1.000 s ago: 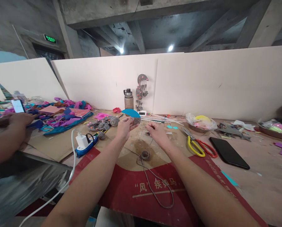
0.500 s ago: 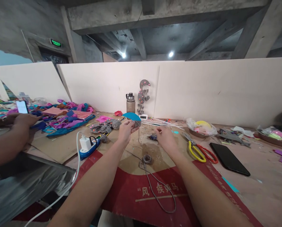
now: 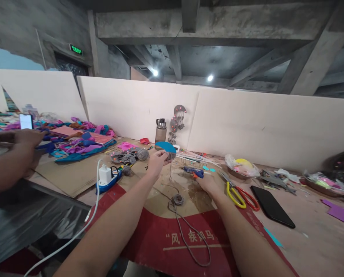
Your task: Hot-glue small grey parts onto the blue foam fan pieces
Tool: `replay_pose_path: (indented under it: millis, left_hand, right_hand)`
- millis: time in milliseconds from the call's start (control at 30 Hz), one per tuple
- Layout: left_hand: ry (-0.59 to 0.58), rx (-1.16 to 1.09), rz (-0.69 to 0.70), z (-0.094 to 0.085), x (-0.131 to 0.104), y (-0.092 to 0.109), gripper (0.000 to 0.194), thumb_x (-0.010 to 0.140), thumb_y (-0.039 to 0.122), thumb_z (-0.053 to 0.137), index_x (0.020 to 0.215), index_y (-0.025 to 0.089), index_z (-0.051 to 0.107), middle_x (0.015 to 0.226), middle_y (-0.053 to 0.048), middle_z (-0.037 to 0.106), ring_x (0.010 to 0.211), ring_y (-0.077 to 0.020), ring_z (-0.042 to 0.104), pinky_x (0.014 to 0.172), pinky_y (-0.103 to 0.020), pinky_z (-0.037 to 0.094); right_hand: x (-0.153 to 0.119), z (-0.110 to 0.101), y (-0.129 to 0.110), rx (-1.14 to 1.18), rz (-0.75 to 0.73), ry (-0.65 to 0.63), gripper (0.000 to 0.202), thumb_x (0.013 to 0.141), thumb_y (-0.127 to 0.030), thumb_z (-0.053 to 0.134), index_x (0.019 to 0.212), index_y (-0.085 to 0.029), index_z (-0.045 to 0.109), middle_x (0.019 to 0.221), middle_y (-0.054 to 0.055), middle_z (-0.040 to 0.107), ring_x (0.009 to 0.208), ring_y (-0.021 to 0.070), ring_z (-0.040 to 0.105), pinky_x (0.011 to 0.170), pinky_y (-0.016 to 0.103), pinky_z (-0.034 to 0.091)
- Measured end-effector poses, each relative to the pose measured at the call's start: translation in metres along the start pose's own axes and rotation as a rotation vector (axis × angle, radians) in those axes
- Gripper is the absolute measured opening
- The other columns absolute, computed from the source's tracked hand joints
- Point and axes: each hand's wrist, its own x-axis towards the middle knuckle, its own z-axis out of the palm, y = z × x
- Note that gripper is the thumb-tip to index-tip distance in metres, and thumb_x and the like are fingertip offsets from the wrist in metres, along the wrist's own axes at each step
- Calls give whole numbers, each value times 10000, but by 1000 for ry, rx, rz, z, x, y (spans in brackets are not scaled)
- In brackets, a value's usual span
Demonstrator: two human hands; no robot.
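Far L: a co-worker's hand (image 3: pixel 29 137) by a lit white-screened phone (image 3: pixel 26 121); can't tell if it's held. Behind, a heap of purple, pink + blue fabric scraps (image 3: pixel 85 140), then a blue power strip w/ white plug (image 3: pixel 105 175).

Centre: L hand (image 3: pixel 157 161) has thumb + fingers pinched on a flat, half-round pc, bright blue on top w/ grey below (image 3: pixel 166 146). It's held up over the brown-and-red printed cardboard (image 3: pixel 148 238), in front of the grey-brown bottle w/ black lid (image 3: pixel 160 134). A thin grey yarn strand (image 3: pixel 170 173) hangs under those fingers; a loose grey yarn coil (image 3: pixel 177 199) lies on the cardboard nearer the body.

R of that: dark-blue glue gun w/ orange trigger (image 3: pixel 194 172), nozzle pointing L twd the pc but well apart. R hand (image 3: pixel 208 182) looks closed round its handle; exact finger placement partly hidden.

To do it well, imo: pinch the pc near its edge, fingertips clear of any spot due glue; hold it steady + flat to the nozzle; small dabs only; hanging strand out of the way so it doesn't stick.

Further R: metal snips w/ yellow + red handles (image 3: pixel 236 194), then a black phone, face up (image 3: pixel 272 206).
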Motion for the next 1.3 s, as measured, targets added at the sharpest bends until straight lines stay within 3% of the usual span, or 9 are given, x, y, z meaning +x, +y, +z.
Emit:
replay_pose_path:
  millis: [167,267,333,433,633,967,1300]
  left_hand:
    - [12,9,13,-1,0,1,313,582,310,769,683,153,518,641,36,492,622,-90,543,717,-350,574]
    - [32,19,2,-1,0,2,309,587,298,762,684,154,506,630,41,483,612,-81,526,720,-345,570]
    - [31,30,-5,-1,1,2,316,582,301,763,666,154,495,616,46,472,601,-76,513,724,-342,566]
    - [12,41,-5,-1,2,1,323,583,310,763,654,155,488,605,52,462,584,-70,495,724,-342,563]
    - [-11,40,-29,0,1,1,326,582,299,764,698,156,495,643,37,503,607,-80,519,723,-342,561]
    - [-34,50,-2,6,-6,0,319,584,307,768,662,161,496,621,46,474,581,-79,478,719,-360,570]
    - [-36,116,14,7,-7,1,241,603,278,741,666,159,540,656,18,571,637,-119,579,703,-326,558]
  right_hand:
    - [-9,-14,-15,649,-113,192,280,729,-312,510,963,-169,566,670,31,638,576,187,595,527,280,446]
    - [-27,-20,-34,785,-230,147,224,734,-319,530,919,-193,533,623,-6,590,552,167,556,538,276,441]
    - [-39,-23,-45,858,-353,66,230,753,-343,528,938,-207,535,704,6,611,570,158,553,556,280,455]
    - [-50,-25,-54,817,-424,49,221,770,-346,523,944,-212,544,780,26,625,588,153,548,559,281,451]
    - [-49,-23,-53,612,-412,176,214,782,-342,517,930,-191,547,812,53,629,694,188,571,645,309,433]
    - [-51,-23,-54,563,-476,209,219,794,-302,492,966,-177,545,887,74,644,801,206,579,745,328,438]
    - [-45,-15,-52,524,-531,210,187,805,-296,496,943,-178,540,848,62,620,738,190,542,690,312,415]
